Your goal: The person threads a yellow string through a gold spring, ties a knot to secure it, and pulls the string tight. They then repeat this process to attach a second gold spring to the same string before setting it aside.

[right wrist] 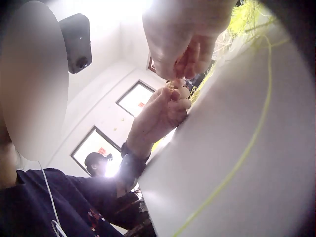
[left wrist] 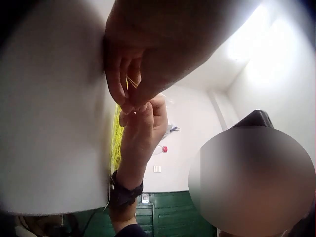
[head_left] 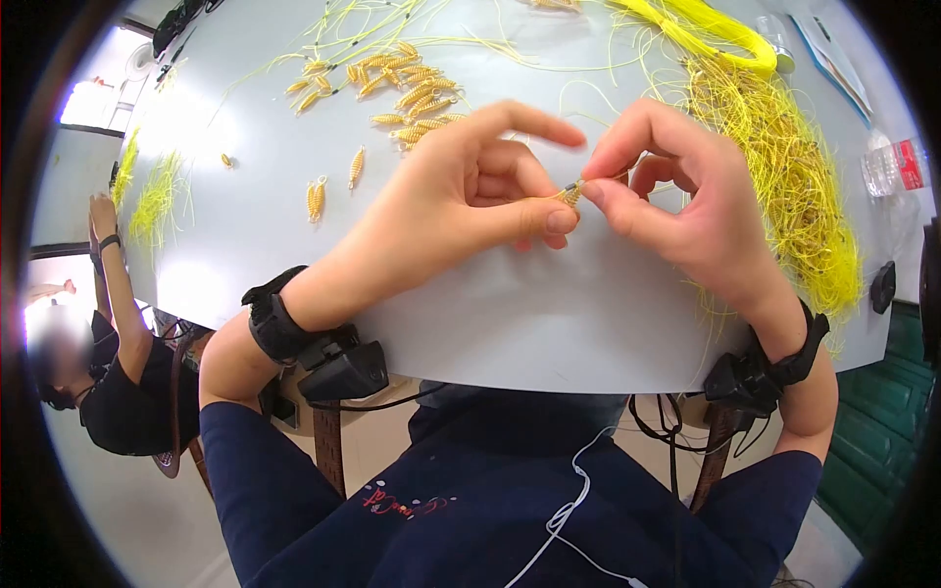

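Piece held: 1 small golden, ribbed, wheat-ear-shaped bead piece [head_left: 571, 193], with a short dark tip at its upper end.
Pose: tilted, dark tip pointing up toward the right hand [head_left: 676, 201], raised just above the pale table.
Grip: pinched at its lower end between thumb and middle finger of the left hand [head_left: 470, 201]; the right hand's thumb and forefinger pinch its upper end.
Position: between the 2 hands, near the table's front edge, well apart from the loose golden pieces farther back.
Wrist views: seen from the right wrist as a tiny ribbed gold bit [right wrist: 171, 87] between fingertips; from the left wrist only thin yellow strands show.
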`<state>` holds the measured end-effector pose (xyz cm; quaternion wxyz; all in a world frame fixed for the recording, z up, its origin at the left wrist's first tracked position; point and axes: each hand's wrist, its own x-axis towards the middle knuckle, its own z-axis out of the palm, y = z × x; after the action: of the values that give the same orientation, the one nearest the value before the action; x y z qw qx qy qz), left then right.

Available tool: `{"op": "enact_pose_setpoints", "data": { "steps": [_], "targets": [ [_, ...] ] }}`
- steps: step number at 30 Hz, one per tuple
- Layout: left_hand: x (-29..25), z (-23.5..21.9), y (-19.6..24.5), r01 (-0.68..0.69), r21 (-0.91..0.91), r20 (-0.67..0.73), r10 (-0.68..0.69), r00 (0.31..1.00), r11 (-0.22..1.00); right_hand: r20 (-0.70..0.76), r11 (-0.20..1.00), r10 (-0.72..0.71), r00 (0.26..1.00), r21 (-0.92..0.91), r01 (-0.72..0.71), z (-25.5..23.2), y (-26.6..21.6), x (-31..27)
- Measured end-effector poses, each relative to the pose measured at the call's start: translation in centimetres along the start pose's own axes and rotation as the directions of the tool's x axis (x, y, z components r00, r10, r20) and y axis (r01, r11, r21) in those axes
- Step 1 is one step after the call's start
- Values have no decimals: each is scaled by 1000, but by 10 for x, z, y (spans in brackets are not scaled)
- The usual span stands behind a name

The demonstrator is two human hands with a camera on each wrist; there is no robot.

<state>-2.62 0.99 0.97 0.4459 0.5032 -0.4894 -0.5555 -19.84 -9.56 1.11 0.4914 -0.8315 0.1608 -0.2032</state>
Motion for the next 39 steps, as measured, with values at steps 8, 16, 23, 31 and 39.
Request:
{"op": "enact_pose_setpoints", "data": {
  "steps": [8, 16, 23, 31, 39],
  "targets": [
    [2, 3, -9, -271, -117, -127, 257, 958, 955, 36, 862, 183, 982, 475, -178, 6, -5, -2],
    [1, 7, -7, -375, 93, -186, 387, 903, 922, -72, 814, 173, 982, 572, -101, 14, -4, -6],
    [2, 8, -9, -368, 111, -209, 383, 900, 923, -58, 794, 222, 973, 591, -145, 18, -3, -9],
    [0, 10, -7, -384, -78, -225, 359, 906, 920, 25, 801, 119, 993, 589, -111, 9, 0, -5],
    [-2, 2, -3, -333, -39, -244, 314, 917, 942, -194, 948, 70, 979, 318, -5, 6, -7, -2]
  ]
}}
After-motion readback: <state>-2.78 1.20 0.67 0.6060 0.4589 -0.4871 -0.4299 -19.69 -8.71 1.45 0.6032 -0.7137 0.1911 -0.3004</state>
